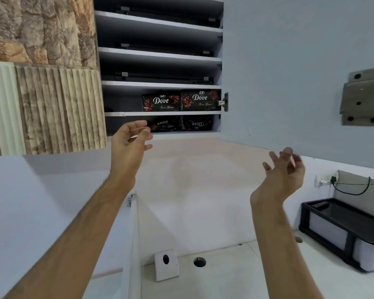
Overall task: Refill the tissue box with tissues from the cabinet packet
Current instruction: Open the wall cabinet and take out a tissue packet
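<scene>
Several black "Dove" tissue packets lie in the open wall cabinet: two on a shelf (161, 102) (200, 99) and two on the bottom shelf (165, 124) (197, 123). My left hand (131, 139) is raised just below and left of the bottom-shelf packets, fingers apart and curled, holding nothing. My right hand (286, 169) is open, palm up, under the lower edge of the open cabinet door (289, 72), touching nothing that I can see. A white tissue box (166, 264) with an oval hole stands on the white counter below.
The upper shelves hold flat dark laptops (164, 77). A stone-pattern panel (41, 83) flanks the cabinet on the left. A black rack with white containers (345, 231) sits on the counter at right, under a socket with a cable (333, 180). A round hole (199, 261) pierces the counter.
</scene>
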